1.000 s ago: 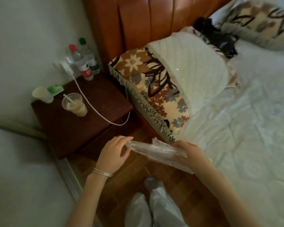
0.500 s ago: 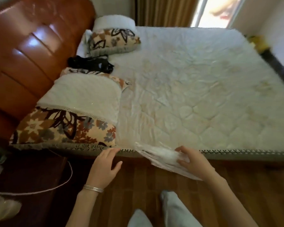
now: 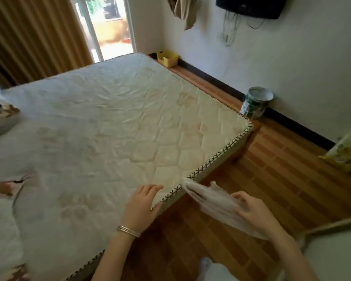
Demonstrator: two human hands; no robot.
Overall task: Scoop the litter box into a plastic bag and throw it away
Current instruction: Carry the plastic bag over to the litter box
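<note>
Wood-plank flooring (image 3: 272, 179) is spreading beneath a person who is standing at the edge of a large quilted mattress (image 3: 109, 128). A clear, crumpled plastic bag (image 3: 209, 201) is hanging in the air just off the mattress's near edge, above the floor, its loose end pointing toward the stitched trim. The right hand (image 3: 253, 211) is gripping it, fingers curling round the bunched film, though they are showing some blur. The left hand (image 3: 142, 203) is holding nothing. Its fingers are lying relaxed and slightly apart over the mattress edge, and whether they are touching the fabric I cannot tell. A silver bangle (image 3: 128, 231) is sitting on that wrist.

Farther out, a patterned pillow (image 3: 0, 118) is lying at the left side of the bed. Beyond the mattress's far corner a green tin (image 3: 255, 102) is standing by the white wall, and a yellow box (image 3: 167, 57) is sitting by the same wall nearer the window (image 3: 107, 23). Brown curtains (image 3: 32, 33) are hanging beside that bright window. A dark screen (image 3: 251, 6) is hanging high on the wall, with a tan cloth (image 3: 185, 11) dangling next to it.
</note>
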